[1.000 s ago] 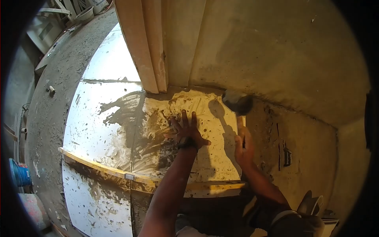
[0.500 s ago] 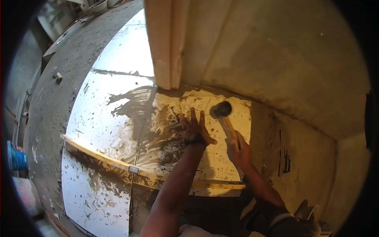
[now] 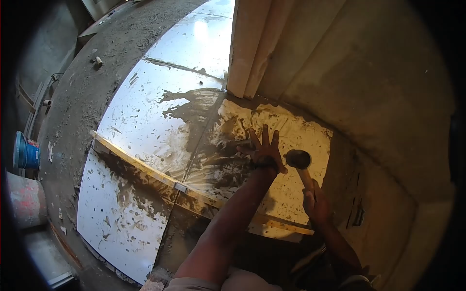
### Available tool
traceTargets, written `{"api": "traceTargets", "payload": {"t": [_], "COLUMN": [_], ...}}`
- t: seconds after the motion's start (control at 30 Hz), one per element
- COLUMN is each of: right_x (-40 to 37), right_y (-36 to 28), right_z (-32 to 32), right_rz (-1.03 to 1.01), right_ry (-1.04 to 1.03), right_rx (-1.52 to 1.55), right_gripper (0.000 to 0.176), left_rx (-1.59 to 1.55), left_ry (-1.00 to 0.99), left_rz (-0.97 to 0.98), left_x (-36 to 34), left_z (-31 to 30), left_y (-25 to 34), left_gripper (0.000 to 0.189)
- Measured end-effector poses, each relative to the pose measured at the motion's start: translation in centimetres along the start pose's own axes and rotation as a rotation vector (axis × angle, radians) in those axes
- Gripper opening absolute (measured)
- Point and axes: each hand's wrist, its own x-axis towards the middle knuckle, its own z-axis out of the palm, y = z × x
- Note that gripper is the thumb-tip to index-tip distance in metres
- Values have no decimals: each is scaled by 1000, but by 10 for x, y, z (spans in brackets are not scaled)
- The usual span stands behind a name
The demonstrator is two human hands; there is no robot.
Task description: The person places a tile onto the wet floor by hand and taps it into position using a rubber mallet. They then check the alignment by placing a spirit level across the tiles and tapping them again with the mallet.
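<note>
My left hand lies flat with fingers spread on a mud-smeared tile in the corner by the wall. My right hand is wrapped round the wooden handle of a rubber mallet. The mallet's black head is just right of my left hand, over the same tile. Across the tiles, nearer my body, lies a long yellow spirit level. Wet grey mortar is smeared around and left of my left hand.
White tiles extend to the left, spattered with mortar. A wooden door frame rises at the tile corner, beside a bare plastered wall. On the rough floor at the far left stand a blue bucket and a stained container.
The view has turned, shifting the scene to the right. Relative to my left hand, the mallet head has moved back toward my body. My left hand stays spread on the tile.
</note>
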Motion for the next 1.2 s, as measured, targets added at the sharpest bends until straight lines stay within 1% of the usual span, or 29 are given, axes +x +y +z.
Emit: {"api": "traceTargets", "payload": {"t": [0.07, 0.13, 0.17, 0.23, 0.27, 0.33, 0.37, 0.4, 0.47, 0.5, 0.53, 0.6, 0.63, 0.7, 0.73, 0.77, 0.8, 0.83, 0.87, 0.9, 0.93, 1.0, 1.03, 1.07, 1.13, 1.17, 1.2], "right_x": [7, 13, 16, 19, 18, 16, 17, 24, 38, 44, 50, 67, 73, 80, 81, 81, 80, 78, 76, 72, 66, 49, 44, 42, 44, 47, 50], "right_y": [5, 2, 9, 25, 25, 6, -6, 2, 29, 25, 23, 20, 9, 14, 20, 14, 7, 3, 1, 12, 0, -21, -21, -15, 1, 6, 0], "right_z": [0, -1, -2, -3, -1, -9, -9, -3, 6, 3, 3, 7, 5, 18, 17, 13, 9, 6, 3, 8, 5, 1, -1, 0, 7, 18, 17], "right_rz": [-26, 48, 27, -56, -74, 54, -18, -18, -81, -61, -56, 48, -18, 4, 25, 56, 84, 135, 178, 104, 109, 125, 140, 147, 180, 7, 4], "right_ry": [-3, -20, -45, 45, 20, 206, 314, 303, 392, 258, 262, 254, 245, 252, 262, 250, 239, 249, 248, 331, 343, 425, 395, 396, 165, 341, 345], "right_rx": [59, 15, 13, -32, -31, 168, 163, 164, 8, -47, -52, -72, 58, 5, -49, -37, -24, 2, 39, 31, 29, 257, 182, 184, 68, 83, 84], "right_gripper": [50, 51, 51, 54, 54, 54, 52, 52, 51, 52, 52, 52, 51, 51, 51, 52, 53, 52, 52, 53, 53, 55, 56, 56, 61, 65, 65], "left_rx": [9, -26, -51, -65, -65, -71, -59, -45, -27, -30, -32, -38, -38, -38, -2, 0, 17, -43, 7, 41, 76, 92, 105, 109, 116, 116, 111], "left_ry": [10, -5, -17, -18, -25, -50, -35, -21, -37, -43, -47, -37, -46, -77, -66, 6, 58, -31, -36, -47, -58, -62, -62, -67, -80, -78, -78], "left_rz": [-12, -11, 2, -20, -14, -38, -27, -8, -1, -15, -29, -23, -28, -31, -15, 25, 41, 15, -13, -16, -31, -33, -42, -39, -48, -44, -45], "left_x": [-2, 0, 1, 2, 3, 7, 8, 7, 8, 7, 5, 10, 9, 10, 29, 14, 17, 11, 8, 3, 0, 1, 1, 1, 1, 0, 0], "left_z": [-1, -1, -3, -3, -3, -1, 1, 2, 1, 0, -2, -2, -3, 0, 19, 13, 23, 8, 3, -3, -7, -8, -7, -6, -8, -8, -8], "left_y": [1, 0, -2, -2, -1, -2, -2, -2, -1, -1, 0, -2, -4, -1, -5, -8, -9, -5, -2, 1, 2, 4, 4, 3, 4, 5, 5], "left_gripper": [139, 139, 139, 140, 140, 140, 140, 141, 142, 140, 138, 139, 139, 141, 142, 143, 142, 141, 139, 138, 138, 138, 138, 138, 138, 138, 138]}}
